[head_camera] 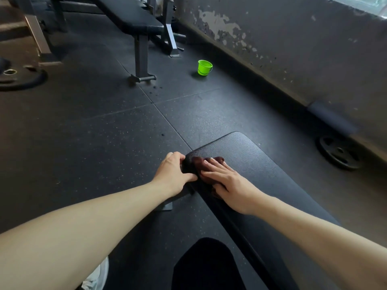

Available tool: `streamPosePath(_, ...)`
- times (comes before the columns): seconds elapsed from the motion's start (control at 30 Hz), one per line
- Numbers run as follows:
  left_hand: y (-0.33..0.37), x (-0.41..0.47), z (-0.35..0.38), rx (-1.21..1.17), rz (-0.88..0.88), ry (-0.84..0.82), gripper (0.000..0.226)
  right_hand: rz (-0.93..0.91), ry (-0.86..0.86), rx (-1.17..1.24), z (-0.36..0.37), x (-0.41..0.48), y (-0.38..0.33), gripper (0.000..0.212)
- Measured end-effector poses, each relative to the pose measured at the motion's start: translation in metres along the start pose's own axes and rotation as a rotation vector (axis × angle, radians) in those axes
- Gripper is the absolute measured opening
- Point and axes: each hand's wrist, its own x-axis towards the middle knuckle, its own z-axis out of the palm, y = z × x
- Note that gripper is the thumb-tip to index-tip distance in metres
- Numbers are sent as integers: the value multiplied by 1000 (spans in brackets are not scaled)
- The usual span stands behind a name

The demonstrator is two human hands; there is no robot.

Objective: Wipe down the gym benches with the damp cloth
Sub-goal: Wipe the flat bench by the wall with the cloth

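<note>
I see the right hand [227, 181] pressing flat, fingers straight, on the dark cloth [199, 164] at the bench [261, 170]'s far left corner, the left hand [171, 172] apparently curled round that edge; ungripped, the cloth could slide off.

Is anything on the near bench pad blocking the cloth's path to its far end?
Nothing visible: the right hand presses the cloth flat, the bench pad ahead is bare, the left hand grips its edge.

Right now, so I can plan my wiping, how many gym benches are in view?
2. The near bench lies under the right hand pressing the cloth; the far bench stands beyond, left of the green bucket. More may be out of frame.
</note>
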Motion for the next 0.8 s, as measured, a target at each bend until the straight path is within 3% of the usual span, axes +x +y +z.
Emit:
streamPosePath(0.17,-5,3,2,5,19,13,61,-27,-35,-51,-1,-26,5,60)
streamPosePath(0.5,-4,0,2,31,35,18,55,110,-13,-17,1,52,-7,61)
streamPosePath(0.8,-9,-2,1,69,70,19,56,-11,25,-74,16,-83,-4,55)
